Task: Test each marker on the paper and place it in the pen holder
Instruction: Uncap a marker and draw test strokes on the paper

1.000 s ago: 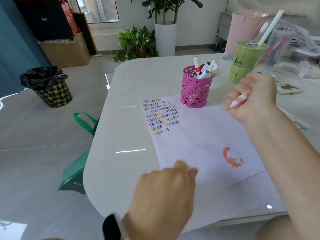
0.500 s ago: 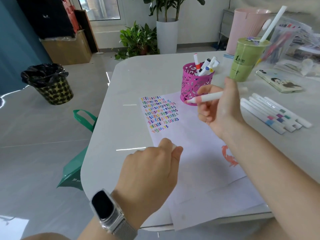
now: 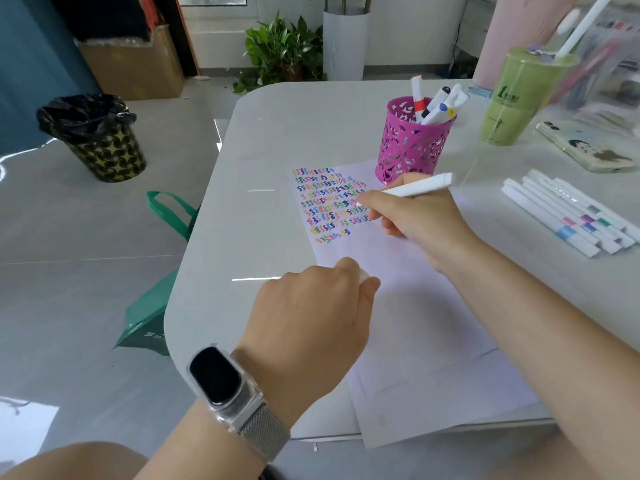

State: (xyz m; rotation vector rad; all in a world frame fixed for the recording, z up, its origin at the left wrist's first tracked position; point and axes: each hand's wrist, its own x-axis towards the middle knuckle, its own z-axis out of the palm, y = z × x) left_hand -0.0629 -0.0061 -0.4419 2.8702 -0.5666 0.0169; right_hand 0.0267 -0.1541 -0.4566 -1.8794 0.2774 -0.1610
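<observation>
My right hand (image 3: 420, 216) pinches a white marker (image 3: 412, 188) between thumb and fingers, its pink tip down at the right edge of the rows of coloured squiggles (image 3: 330, 204) on the paper (image 3: 415, 306). The marker's back end slants up and to the right, toward the pen holder. My left hand (image 3: 311, 317) hovers over the near left edge of the paper with its fingers curled, and its grip pinches a small white cap (image 3: 364, 274) that just peeks out between thumb and forefinger. A watch (image 3: 221, 382) with a metal mesh band sits on that wrist.

The pink pen holder (image 3: 410, 143) stands on the counter (image 3: 277, 133) just beyond the paper's far edge, with several markers (image 3: 437, 105) already standing in it. To my right, a row of white markers (image 3: 568, 216) lies side by side on the counter, well apart from the holder. Farther back stands a green drink cup (image 3: 516, 98) with a straw, and beside it lies a phone (image 3: 585, 150). On the floor to the left I see a black-lined bin (image 3: 93, 136) and a green bag (image 3: 152, 306) against the counter's edge.
</observation>
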